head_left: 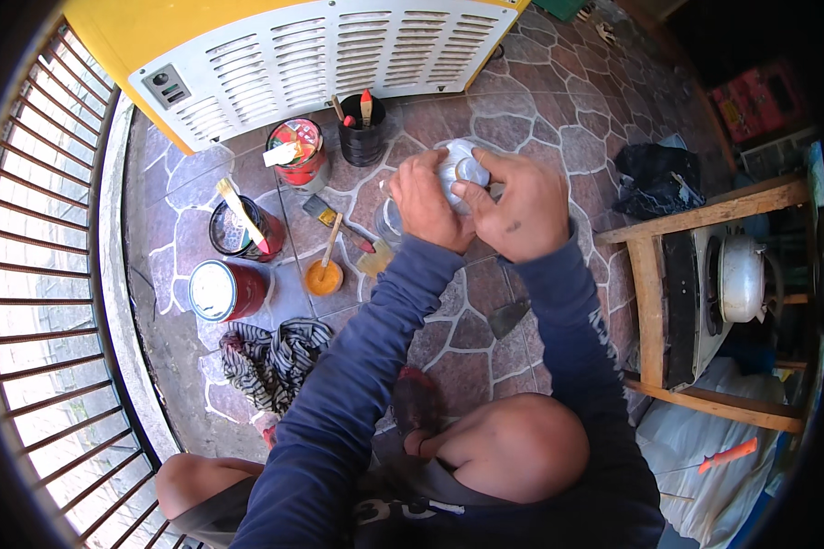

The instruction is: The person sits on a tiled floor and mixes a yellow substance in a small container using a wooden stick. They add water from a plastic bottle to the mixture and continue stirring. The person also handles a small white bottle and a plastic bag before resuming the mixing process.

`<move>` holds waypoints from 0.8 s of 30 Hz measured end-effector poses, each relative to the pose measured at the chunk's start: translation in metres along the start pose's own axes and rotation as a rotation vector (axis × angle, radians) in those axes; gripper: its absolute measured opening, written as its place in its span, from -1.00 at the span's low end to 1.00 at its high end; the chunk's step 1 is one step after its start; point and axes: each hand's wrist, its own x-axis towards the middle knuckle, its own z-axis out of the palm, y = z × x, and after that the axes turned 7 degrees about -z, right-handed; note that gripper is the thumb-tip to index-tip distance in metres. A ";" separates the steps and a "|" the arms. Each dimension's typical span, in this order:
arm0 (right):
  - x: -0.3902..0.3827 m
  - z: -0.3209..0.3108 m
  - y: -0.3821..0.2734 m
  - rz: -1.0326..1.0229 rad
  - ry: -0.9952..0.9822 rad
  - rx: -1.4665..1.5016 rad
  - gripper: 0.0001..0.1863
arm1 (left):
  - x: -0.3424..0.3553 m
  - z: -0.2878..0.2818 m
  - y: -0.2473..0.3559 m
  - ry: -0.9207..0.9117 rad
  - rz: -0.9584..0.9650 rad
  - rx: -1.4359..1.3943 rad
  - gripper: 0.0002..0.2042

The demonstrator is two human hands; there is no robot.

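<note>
Both of my hands are around a whitish plastic bottle [458, 157] with a round pale cap [471, 171]. My left hand [428, 201] is wrapped about its left side, fingers curled over it. My right hand [529, 203] pinches the cap between thumb and fingers. Much of the bottle is hidden by the hands. Below them, beside my left wrist, a clear plastic container [389, 220] is partly visible on the floor. A small cup of orange-yellow paint [324, 278] with a wooden stick [332, 240] in it stands further left.
Paint cans [222, 293] stand at left, one bearing a brush [238, 210]. A black pot [363, 137] holds brushes near the yellow-and-white machine [320, 59]. A paintbrush [325, 212], a scraper [509, 317] and a striped cloth [275, 361] lie on the floor. A wooden frame [650, 311] stands right.
</note>
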 end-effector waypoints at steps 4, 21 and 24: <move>0.039 -0.004 0.015 -0.057 -0.336 -0.003 -0.66 | 0.005 -0.009 -0.004 -0.079 -0.002 -0.012 -0.31; 0.006 0.076 0.042 0.255 -0.040 0.413 -0.28 | 0.026 -0.014 -0.018 -0.023 0.059 -0.139 -0.53; 0.003 0.073 0.056 0.477 -0.231 0.791 -0.13 | 0.025 -0.019 -0.020 -0.026 0.052 -0.154 -0.57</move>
